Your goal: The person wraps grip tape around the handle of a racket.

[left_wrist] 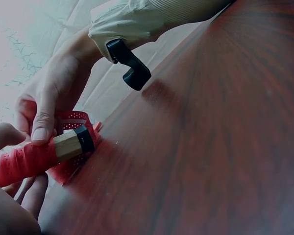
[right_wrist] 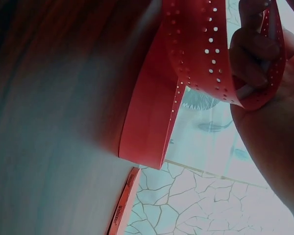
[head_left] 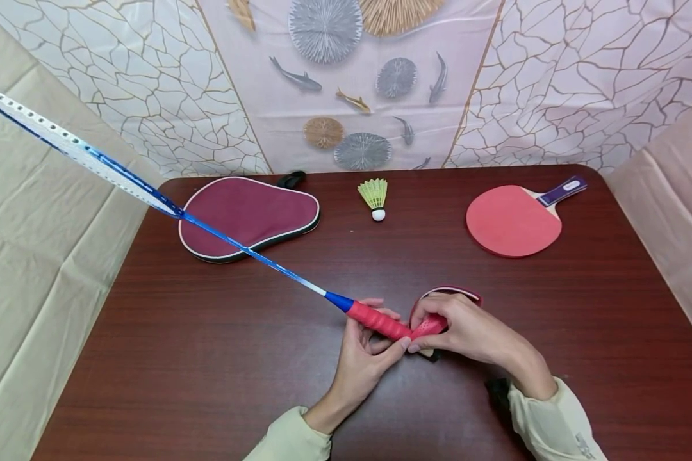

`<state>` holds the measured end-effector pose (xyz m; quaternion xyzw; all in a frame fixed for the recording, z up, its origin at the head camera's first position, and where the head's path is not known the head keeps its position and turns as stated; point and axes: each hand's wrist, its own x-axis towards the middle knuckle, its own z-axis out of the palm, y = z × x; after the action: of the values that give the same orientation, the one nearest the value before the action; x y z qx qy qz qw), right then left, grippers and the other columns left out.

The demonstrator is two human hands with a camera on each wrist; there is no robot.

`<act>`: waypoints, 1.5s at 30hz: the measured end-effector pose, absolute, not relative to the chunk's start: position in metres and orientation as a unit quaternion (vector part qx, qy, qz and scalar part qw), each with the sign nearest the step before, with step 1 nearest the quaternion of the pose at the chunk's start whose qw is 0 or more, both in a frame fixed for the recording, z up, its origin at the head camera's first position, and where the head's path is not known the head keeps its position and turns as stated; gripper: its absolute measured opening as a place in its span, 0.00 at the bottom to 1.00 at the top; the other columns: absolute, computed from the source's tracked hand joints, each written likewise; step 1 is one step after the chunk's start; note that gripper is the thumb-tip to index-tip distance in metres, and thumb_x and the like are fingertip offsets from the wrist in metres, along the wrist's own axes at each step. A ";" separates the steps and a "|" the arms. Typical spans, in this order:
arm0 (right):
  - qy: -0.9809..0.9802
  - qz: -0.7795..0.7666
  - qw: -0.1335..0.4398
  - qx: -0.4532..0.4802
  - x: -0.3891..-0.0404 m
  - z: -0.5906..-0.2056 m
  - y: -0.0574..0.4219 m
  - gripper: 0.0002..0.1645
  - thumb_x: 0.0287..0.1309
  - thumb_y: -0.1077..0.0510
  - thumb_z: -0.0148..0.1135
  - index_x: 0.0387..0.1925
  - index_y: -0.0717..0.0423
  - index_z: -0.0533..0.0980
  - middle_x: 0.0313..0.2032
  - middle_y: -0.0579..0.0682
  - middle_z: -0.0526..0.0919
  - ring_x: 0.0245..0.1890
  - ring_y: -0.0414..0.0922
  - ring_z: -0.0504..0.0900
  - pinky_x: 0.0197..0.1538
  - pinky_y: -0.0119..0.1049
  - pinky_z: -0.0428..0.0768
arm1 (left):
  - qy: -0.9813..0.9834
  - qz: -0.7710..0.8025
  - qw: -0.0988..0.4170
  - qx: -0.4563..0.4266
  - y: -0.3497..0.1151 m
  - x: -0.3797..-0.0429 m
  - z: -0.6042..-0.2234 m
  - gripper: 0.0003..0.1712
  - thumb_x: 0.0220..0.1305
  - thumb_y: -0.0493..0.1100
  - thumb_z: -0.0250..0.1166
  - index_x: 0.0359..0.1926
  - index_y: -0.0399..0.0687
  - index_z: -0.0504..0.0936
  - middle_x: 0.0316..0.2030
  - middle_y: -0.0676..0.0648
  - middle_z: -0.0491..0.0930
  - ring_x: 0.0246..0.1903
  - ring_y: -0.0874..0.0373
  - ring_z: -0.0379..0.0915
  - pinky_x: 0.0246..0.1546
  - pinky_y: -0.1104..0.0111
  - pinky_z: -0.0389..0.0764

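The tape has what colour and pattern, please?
Red tape with rows of small holes; it shows best in the right wrist view.

Red perforated tape (right_wrist: 147, 112) hung in a broad fold, its far end looping about the right hand (right_wrist: 267, 120), whose fingers were curled; the dim table (right_wrist: 49, 147) filled the left, a lettered red strip (right_wrist: 122, 203) showed lower down, beside pale crackle-lined cloth (right_wrist: 196, 196)

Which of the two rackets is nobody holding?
The red-faced table-tennis paddle, lying flat on the table at the far right. The blue-shafted badminton racket is in the left hand.
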<state>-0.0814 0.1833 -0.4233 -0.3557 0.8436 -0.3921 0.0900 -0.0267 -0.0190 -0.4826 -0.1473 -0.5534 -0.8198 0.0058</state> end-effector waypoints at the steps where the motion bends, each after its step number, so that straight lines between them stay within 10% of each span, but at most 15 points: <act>1: 0.845 -0.392 0.093 -0.352 -0.081 -0.424 0.183 0.15 0.45 0.45 0.79 0.30 0.38 0.78 0.29 0.35 0.78 0.30 0.36 0.75 0.30 0.28 0.74 | -0.557 -0.818 0.002 -0.143 -0.019 -0.027 -0.483 0.39 0.58 0.24 0.67 0.65 0.37 0.57 0.51 0.25 0.71 0.50 0.30 0.72 0.45 0.58 0.82; 15: 0.849 -0.368 0.083 -0.371 -0.078 -0.431 0.172 0.23 0.42 0.45 0.81 0.27 0.38 0.70 0.22 0.33 0.72 0.25 0.34 0.69 0.26 0.25 0.67 | -0.602 -0.785 0.028 -0.144 -0.019 -0.029 -0.485 0.39 0.53 0.27 0.72 0.62 0.45 0.63 0.42 0.30 0.78 0.41 0.46 0.79 0.46 0.69 0.78; 45: 0.850 -0.380 0.101 -0.349 -0.081 -0.419 0.191 0.13 0.47 0.45 0.78 0.31 0.34 0.78 0.29 0.31 0.78 0.30 0.35 0.75 0.34 0.29 0.74 | -0.559 -0.820 0.008 -0.122 -0.018 -0.027 -0.480 0.26 0.54 0.24 0.69 0.49 0.32 0.65 0.42 0.29 0.81 0.42 0.40 0.82 0.42 0.60 0.83</act>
<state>-0.0811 0.1906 -0.4186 -0.3488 0.8505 -0.3804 0.1013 -0.0265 -0.0184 -0.4802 -0.1219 -0.5587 -0.8203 0.0084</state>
